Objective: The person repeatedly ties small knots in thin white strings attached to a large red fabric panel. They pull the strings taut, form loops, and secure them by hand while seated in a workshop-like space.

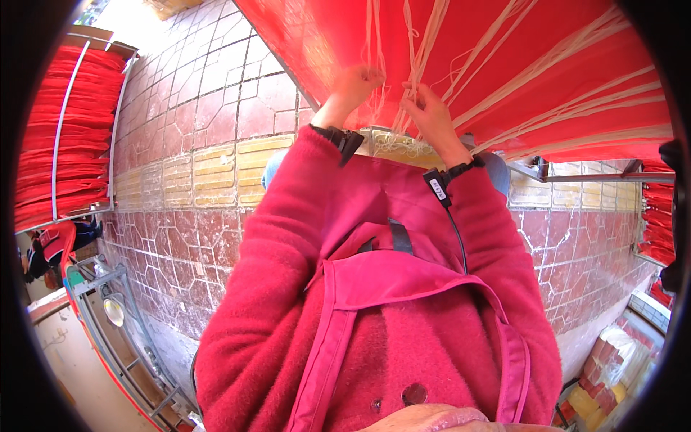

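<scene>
A broad sheet of red cloth [327,36] spreads in front of me, with several bunches of long cream-white threads [554,68] running across it toward its near edge. My left hand [353,88] is closed, its fingertips pinched on a thin bunch of threads at the cloth's left part. Just to the right, my right hand [430,119] pinches a second bunch of threads [414,72] between thumb and fingers. Loose, frayed thread ends [399,137] dangle below and between the two hands. Exactly which strands each hand grips is too fine to tell.
A rack [54,137] stacked with folded red cloth stands at the left, another red stack [656,216] at the far right. A metal frame [604,175] edges the cloth. Below lie paving tiles [209,111]. A metal ladder-like frame [133,324] stands lower left, plastic-wrapped goods [612,360] lower right.
</scene>
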{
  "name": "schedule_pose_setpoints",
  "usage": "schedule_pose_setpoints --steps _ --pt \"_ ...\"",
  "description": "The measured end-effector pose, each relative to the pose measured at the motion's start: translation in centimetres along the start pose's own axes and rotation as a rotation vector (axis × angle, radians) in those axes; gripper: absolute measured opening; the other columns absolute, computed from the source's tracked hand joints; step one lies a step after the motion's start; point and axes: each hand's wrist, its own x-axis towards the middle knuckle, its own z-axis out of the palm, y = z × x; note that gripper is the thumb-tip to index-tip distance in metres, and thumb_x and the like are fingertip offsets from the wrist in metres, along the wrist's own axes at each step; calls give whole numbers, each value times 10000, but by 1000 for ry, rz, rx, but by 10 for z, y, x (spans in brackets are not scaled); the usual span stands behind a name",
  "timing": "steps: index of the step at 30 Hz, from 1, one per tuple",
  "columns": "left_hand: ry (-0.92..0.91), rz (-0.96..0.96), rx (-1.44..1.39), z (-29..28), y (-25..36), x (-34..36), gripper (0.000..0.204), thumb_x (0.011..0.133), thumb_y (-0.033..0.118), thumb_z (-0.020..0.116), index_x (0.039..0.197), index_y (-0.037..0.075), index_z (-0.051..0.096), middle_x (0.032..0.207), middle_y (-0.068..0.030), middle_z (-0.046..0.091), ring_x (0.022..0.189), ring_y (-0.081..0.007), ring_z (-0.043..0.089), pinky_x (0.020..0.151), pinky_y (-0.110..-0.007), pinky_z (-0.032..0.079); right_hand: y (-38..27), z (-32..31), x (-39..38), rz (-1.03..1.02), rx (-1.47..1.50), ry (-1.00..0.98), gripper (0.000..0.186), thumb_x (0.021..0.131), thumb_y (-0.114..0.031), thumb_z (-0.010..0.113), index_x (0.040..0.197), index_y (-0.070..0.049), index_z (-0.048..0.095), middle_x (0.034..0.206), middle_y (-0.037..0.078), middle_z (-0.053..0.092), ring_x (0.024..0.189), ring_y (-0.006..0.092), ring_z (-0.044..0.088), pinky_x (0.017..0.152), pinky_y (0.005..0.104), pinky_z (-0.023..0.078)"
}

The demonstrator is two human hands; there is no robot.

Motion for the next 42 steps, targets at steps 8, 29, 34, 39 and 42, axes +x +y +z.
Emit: schedule_pose_setpoints --steps 8,29,34,39,42 --pt "-107 -64 -159 14 7 -42 323 842 321 715 1010 46 717 860 -104 711 779 -162 648 734 -314 508 11 15 10 6 -67 -52 280 861 -232 659 1078 -56 658 827 79 674 802 160 645 733 303 495" --pt "837 81 -993 -61 -3 -67 242 1003 252 526 1090 32 578 1000 -94 653 852 -175 658 662 -338 592 26 -29 -15 -145 336 566 143 935 -152 623 947 -9 625 816 23 659 743 81 582 650 238 458" --pt "798 -46 -1010 -62 -15 -66 325 998 340 524 1112 43 592 987 -95 651 763 -152 638 595 -280 541 9 -32 -18 -34 338 334 124 973 -147 572 930 -31 575 817 16 639 767 74 576 692 203 452" --pt "702 -83 -847 -53 -12 -65 335 1001 362 521 1056 56 646 820 -34 638 563 -48 497 474 -193 391 -13 -27 -18 -102 555 406 119 997 -167 528 966 -53 538 751 23 606 633 96 563 599 232 459" --pt "598 -89 -794 -53 -7 -68 348 1008 358 510 1004 57 683 747 5 609 540 -35 441 488 -189 345 -23 -34 -15 -102 612 371 127 1001 -177 522 962 -58 540 688 11 567 564 92 518 560 237 449"
